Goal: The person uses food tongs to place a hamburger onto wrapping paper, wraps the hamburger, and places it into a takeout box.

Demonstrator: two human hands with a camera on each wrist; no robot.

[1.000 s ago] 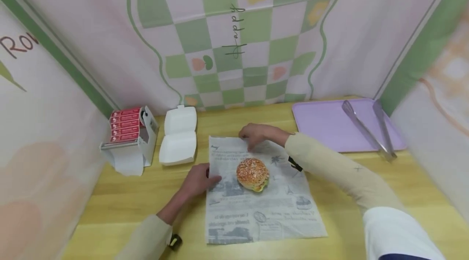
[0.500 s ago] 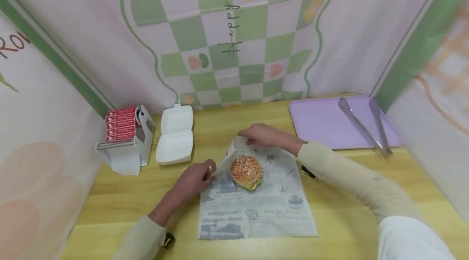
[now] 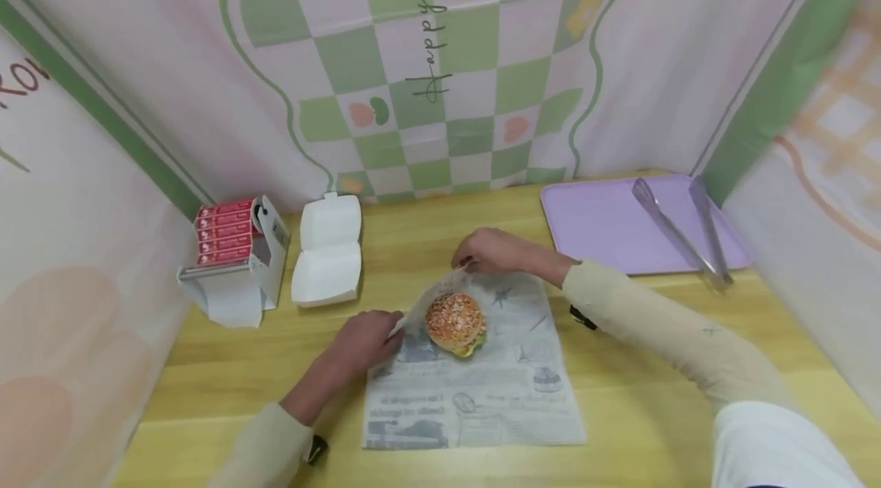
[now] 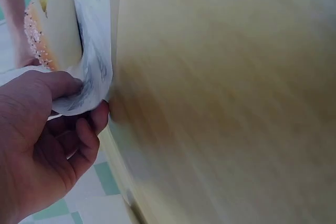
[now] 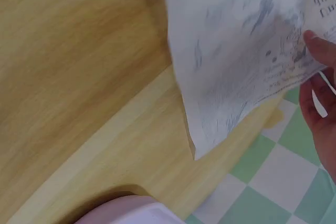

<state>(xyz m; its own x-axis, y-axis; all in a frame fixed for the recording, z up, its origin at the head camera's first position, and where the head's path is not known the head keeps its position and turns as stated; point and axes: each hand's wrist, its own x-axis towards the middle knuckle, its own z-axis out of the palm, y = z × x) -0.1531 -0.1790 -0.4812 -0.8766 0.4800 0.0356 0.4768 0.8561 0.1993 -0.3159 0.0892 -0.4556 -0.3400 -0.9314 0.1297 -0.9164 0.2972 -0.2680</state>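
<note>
A sesame-topped hamburger (image 3: 454, 323) with lettuce at its edge lies on a sheet of newsprint-patterned wrapping paper (image 3: 475, 404). My left hand (image 3: 366, 341) pinches the paper's left edge; the left wrist view shows the thumb on top and curled fingers (image 4: 86, 142) beneath. At the far edge, my right hand (image 3: 490, 251) pinches the sheet between thumb and fingers, as the right wrist view also shows. Between the two hands the far left corner of the paper is lifted and folded toward the hamburger's side.
An open white takeaway box (image 3: 329, 251) stands at the back left. Beside it is a dispenser (image 3: 237, 258) with a red-labelled roll. On the right lies a purple tray (image 3: 599, 224) with metal tongs (image 3: 677, 232) on it. A patterned cloth (image 3: 413, 75) hangs behind the table.
Both hands have taken hold of the paper and raised its far left corner, which lay flat before. The sheet and hamburger have shifted slightly left in the view.
</note>
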